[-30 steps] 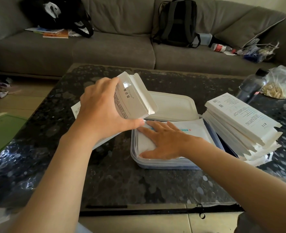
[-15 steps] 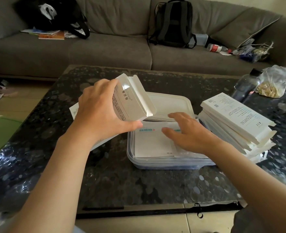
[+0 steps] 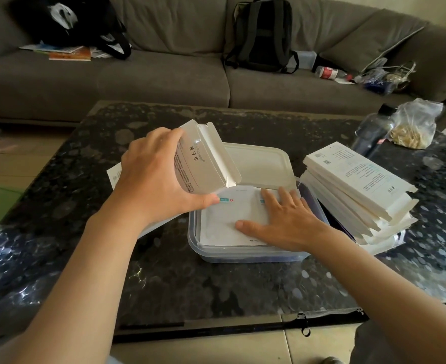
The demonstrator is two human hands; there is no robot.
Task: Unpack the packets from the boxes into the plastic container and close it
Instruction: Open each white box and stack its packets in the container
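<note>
Gripping a white box (image 3: 203,164) with its end flap open, the left hand (image 3: 159,179) holds it tilted above the plastic container (image 3: 243,254) on the tabletop (image 3: 190,285). White packets (image 3: 229,219) fill the container; the right hand (image 3: 287,222) presses flat on them, fingers straight. Stacked boxes (image 3: 355,190) lie just right.

a home living room, it seems: grey sofa (image 3: 164,82), backpack (image 3: 262,35) on it, dark stone coffee table (image 3: 190,285).
</note>
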